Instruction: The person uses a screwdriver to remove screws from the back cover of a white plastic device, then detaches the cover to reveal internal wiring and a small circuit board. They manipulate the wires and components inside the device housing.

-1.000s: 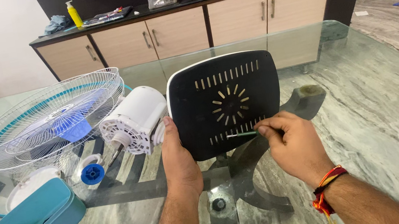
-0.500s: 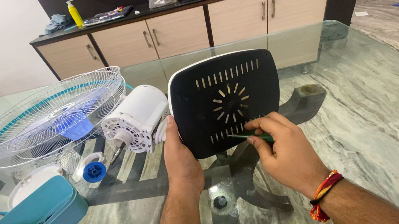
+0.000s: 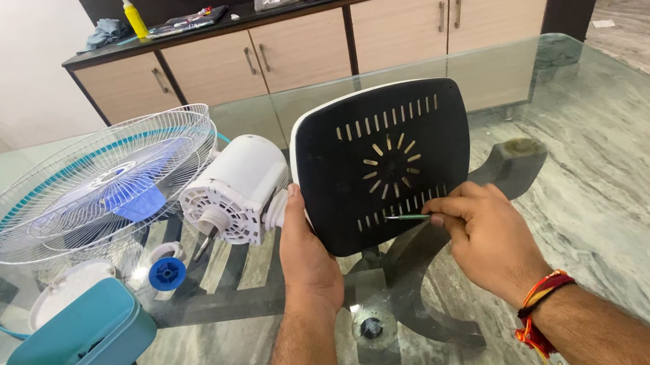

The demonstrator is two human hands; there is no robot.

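Observation:
My left hand (image 3: 306,252) grips the lower left edge of a black vented fan base cover (image 3: 383,159) and holds it upright over the glass table (image 3: 607,188). My right hand (image 3: 483,235) pinches a thin green-handled screwdriver (image 3: 407,216), whose tip touches the lower slots of the cover. The white fan motor (image 3: 237,190) lies just left of the cover, close to my left hand.
A white wire fan guard with blue blades (image 3: 93,188) rests at the left. A teal housing (image 3: 75,347), a white disc (image 3: 66,292) and a blue cap (image 3: 167,273) lie near it. A wooden sideboard (image 3: 318,38) with bottles and clutter stands behind the table.
My right hand has shifted slightly left and lower along the cover, bringing the screwdriver tip to the lower slots. The left hand keeps its hold.

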